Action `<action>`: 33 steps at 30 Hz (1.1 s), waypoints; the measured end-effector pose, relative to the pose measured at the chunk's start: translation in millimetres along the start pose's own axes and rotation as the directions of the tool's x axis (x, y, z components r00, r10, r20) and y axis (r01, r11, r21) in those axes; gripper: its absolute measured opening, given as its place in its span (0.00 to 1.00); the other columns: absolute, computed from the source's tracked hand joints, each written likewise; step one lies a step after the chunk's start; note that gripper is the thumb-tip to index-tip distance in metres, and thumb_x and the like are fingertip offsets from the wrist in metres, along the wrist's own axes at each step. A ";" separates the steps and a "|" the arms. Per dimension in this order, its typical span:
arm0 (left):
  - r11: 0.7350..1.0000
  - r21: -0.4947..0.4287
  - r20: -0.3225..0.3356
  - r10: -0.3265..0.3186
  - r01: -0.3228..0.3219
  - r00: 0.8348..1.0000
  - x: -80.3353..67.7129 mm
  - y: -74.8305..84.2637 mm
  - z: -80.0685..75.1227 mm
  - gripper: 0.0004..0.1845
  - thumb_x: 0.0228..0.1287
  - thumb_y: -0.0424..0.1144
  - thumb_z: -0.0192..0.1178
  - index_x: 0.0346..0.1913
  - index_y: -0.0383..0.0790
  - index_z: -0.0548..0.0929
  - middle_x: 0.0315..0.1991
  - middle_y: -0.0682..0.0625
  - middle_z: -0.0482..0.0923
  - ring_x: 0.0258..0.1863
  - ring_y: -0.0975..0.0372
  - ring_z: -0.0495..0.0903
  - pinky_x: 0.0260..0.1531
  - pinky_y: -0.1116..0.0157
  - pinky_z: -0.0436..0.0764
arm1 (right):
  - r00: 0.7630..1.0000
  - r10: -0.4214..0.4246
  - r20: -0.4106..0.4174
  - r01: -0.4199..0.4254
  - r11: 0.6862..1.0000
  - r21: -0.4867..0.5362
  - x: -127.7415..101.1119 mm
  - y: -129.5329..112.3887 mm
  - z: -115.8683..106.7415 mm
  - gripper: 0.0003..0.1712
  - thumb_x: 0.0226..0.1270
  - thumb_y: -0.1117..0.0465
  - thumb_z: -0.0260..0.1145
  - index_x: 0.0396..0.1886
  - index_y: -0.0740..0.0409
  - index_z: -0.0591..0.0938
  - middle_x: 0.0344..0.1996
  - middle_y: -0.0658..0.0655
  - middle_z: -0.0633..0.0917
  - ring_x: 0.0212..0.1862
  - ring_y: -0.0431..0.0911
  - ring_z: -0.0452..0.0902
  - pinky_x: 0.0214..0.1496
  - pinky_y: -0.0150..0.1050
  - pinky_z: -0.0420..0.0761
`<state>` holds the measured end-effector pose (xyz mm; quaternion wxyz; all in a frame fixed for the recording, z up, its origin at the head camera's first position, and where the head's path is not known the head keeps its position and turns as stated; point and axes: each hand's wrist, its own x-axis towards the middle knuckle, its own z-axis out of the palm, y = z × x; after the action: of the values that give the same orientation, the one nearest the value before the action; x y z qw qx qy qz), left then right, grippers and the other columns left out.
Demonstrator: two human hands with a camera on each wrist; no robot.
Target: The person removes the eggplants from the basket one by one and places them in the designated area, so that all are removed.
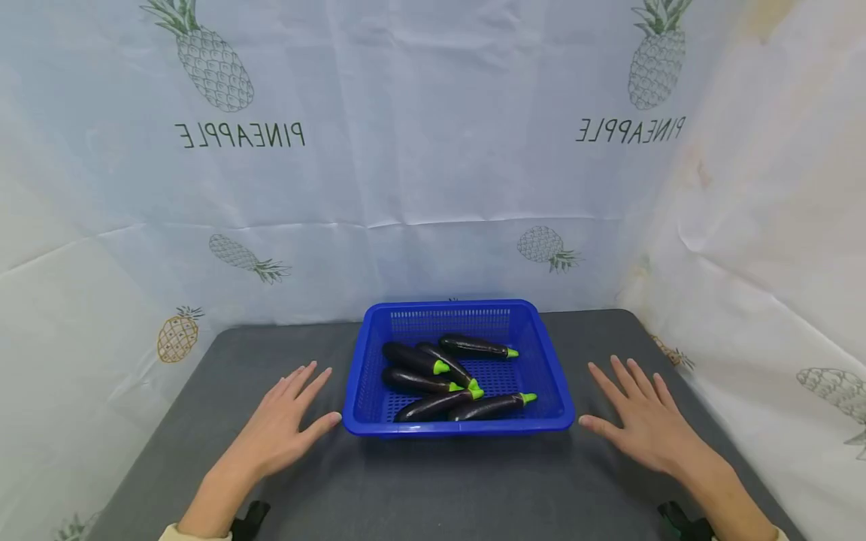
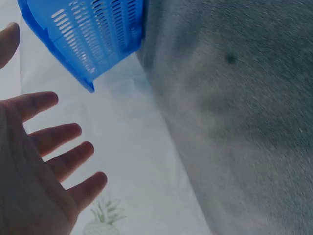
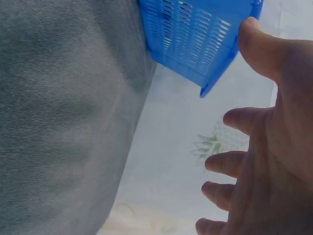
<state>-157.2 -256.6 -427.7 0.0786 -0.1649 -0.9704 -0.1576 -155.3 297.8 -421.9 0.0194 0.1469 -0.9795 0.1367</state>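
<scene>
A blue plastic basket (image 1: pixel 457 429) with slotted walls sits on the dark grey table. Inside it lie several dark eggplants (image 1: pixel 473 346) with bright green stem ends, some overlapping. My left hand (image 1: pixel 277 432) is spread beside the basket's left side, its thumb tip close to the near left corner. On the other side, my right hand (image 1: pixel 646 424) is likewise spread, with the thumb near the right corner. Both wrist views show straight, parted fingers and nothing held; the basket's outer wall (image 2: pixel 98 34) appears past the left hand, and its other wall (image 3: pixel 190 36) past the right.
The grey table (image 1: pixel 446 488) carries the basket near its back edge. A white cloth (image 1: pixel 433 180) printed with pineapples hangs behind the table and along both sides. Dark straps (image 1: pixel 252 518) show at the wrists.
</scene>
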 end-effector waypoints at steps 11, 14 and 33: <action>0.992 -0.125 -0.080 -0.011 0.001 0.997 17.9 10.6 7.8 0.34 0.77 0.57 0.54 0.76 0.41 0.67 0.72 0.37 0.67 0.71 0.40 0.65 0.62 0.34 0.67 | 0.999 -0.036 -0.013 0.036 0.997 0.063 5.0 -6.1 -9.6 0.49 0.75 0.36 0.58 0.83 0.52 0.51 0.79 0.72 0.48 0.79 0.68 0.34 0.75 0.65 0.26; 0.984 -0.176 -0.087 -0.036 0.020 0.996 22.2 12.7 11.1 0.33 0.77 0.57 0.54 0.75 0.41 0.69 0.72 0.38 0.67 0.71 0.41 0.65 0.62 0.34 0.67 | 0.998 -0.053 -0.022 0.054 0.996 0.071 8.1 -9.9 -12.3 0.48 0.75 0.36 0.57 0.83 0.51 0.51 0.79 0.71 0.49 0.80 0.68 0.34 0.76 0.64 0.26; 0.883 -0.467 -0.095 -0.112 0.055 0.989 52.2 12.7 31.3 0.30 0.75 0.53 0.58 0.72 0.40 0.72 0.67 0.39 0.71 0.63 0.44 0.75 0.58 0.42 0.77 | 0.981 -0.170 -0.097 0.172 0.985 0.010 45.6 -55.7 -24.9 0.45 0.74 0.34 0.58 0.80 0.53 0.61 0.78 0.69 0.58 0.79 0.67 0.46 0.74 0.68 0.50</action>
<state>-204.7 -219.4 -442.8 0.0879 -0.1273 -0.9046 -0.3971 -182.6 240.5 -379.8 0.0767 0.2239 -0.9599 0.1504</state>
